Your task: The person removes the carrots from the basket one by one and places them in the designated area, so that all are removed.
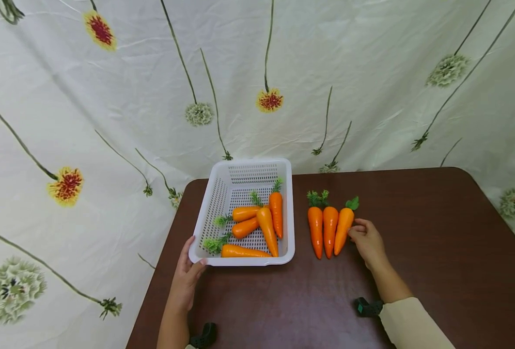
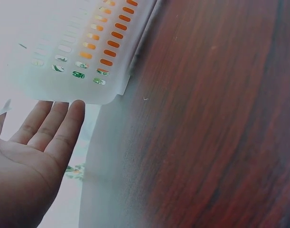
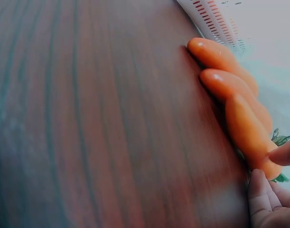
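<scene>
A white plastic basket (image 1: 289,213) with slotted walls holds several orange carrots (image 1: 266,228) with green tops, lying at different angles. At its near left corner my left hand (image 1: 187,276) grips the rim, thumb at the front and fingers along the left side; the left wrist view shows those fingers (image 2: 64,128) fairly straight against the basket. To the right, three carrots lie side by side, tops away from me: a left one (image 1: 315,232), a middle one (image 1: 330,230) and a leafier right one (image 1: 343,230). My right hand (image 1: 368,242) pinches the right carrot near its upper end.
Everything stands on a dark brown wooden table (image 1: 414,242) with rounded far corners. A white flower-printed cloth (image 1: 370,63) hangs behind and at the left side. Black bands (image 1: 368,307) sit at both wrists.
</scene>
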`<state>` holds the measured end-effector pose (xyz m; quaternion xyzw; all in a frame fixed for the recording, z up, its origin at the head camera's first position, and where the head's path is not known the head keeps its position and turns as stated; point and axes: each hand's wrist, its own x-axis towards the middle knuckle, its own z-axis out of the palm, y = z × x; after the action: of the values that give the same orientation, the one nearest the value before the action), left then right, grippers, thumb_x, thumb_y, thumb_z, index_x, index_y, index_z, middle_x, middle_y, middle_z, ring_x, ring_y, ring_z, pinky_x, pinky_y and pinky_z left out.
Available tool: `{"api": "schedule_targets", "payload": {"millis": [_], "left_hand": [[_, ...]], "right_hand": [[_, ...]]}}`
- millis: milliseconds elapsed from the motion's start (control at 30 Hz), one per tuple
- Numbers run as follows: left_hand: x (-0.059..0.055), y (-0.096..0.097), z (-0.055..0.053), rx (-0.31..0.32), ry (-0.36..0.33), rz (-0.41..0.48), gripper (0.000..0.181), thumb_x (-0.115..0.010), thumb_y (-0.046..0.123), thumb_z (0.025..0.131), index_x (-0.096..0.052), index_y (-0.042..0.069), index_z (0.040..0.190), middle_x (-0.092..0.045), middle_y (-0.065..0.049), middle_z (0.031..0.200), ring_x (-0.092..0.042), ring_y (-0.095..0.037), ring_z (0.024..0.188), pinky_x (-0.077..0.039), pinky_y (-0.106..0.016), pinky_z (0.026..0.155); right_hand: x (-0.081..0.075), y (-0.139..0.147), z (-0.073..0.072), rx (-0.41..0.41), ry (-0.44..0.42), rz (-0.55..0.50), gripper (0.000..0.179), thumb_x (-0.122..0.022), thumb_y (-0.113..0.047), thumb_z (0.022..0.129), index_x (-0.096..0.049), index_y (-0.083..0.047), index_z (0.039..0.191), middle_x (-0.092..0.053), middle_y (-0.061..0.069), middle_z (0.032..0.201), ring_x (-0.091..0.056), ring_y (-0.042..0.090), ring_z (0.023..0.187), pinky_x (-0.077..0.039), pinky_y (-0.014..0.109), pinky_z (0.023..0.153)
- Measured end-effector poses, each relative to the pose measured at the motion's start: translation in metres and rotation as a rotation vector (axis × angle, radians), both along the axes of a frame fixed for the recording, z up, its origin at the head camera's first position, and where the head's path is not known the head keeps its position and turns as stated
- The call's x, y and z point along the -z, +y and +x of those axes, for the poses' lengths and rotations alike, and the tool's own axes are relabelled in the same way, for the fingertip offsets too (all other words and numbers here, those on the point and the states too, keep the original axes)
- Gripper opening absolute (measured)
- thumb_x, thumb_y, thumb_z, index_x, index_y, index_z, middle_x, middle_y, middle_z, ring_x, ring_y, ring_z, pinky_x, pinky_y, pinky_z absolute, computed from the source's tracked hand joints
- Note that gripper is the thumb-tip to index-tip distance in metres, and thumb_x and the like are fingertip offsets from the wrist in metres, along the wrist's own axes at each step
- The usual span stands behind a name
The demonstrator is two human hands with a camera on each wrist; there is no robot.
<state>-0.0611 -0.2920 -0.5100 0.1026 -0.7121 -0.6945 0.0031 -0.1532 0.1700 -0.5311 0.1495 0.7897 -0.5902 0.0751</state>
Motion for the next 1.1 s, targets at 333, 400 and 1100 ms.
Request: {"api": "schedule_targets", "payload": {"millis": [333, 400, 1100], "left_hand": [[-0.0018, 0.0006, -0.0009, -0.007, -0.002, -0.002, 0.072, -0.060, 0.013, 0.100, -0.023, 0.034, 0.159, -0.030, -0.007, 0.162, -0.059, -0.012, 0.122, -0.050, -0.015, 0.096], [-0.0020, 0.0010, -0.0007, -0.006, -0.001, -0.006, 0.072, -0.059, 0.013, 0.101, -0.022, 0.033, 0.159, -0.030, -0.008, 0.162, -0.059, -0.012, 0.122, -0.050, -0.014, 0.095], [-0.0013, 0.0019, -0.0001, -0.020, -0.027, -0.007, 0.072, -0.059, 0.013, 0.101, -0.023, 0.037, 0.159, -0.032, -0.004, 0.162, -0.056, -0.016, 0.126, -0.049, -0.015, 0.096]], "right_hand": [[-0.0017, -0.0001, 0.0009, 0.017, 0.012, -0.020, 0.056, -0.058, -0.018, 0.100, -0.038, 0.000, 0.150, -0.056, 0.017, 0.129, -0.061, 0.006, 0.088, -0.050, 0.017, 0.078], [-0.0015, 0.0002, 0.0017, 0.028, 0.018, -0.023, 0.056, -0.058, -0.019, 0.101, -0.039, -0.002, 0.150, -0.056, 0.017, 0.130, -0.062, 0.004, 0.088, -0.050, 0.016, 0.079], [-0.0070, -0.0045, 0.0080, 0.176, 0.130, -0.209, 0.043, -0.060, -0.012, 0.100, -0.049, 0.001, 0.139, -0.058, 0.007, 0.123, -0.060, -0.005, 0.090, -0.052, 0.011, 0.080]]}}
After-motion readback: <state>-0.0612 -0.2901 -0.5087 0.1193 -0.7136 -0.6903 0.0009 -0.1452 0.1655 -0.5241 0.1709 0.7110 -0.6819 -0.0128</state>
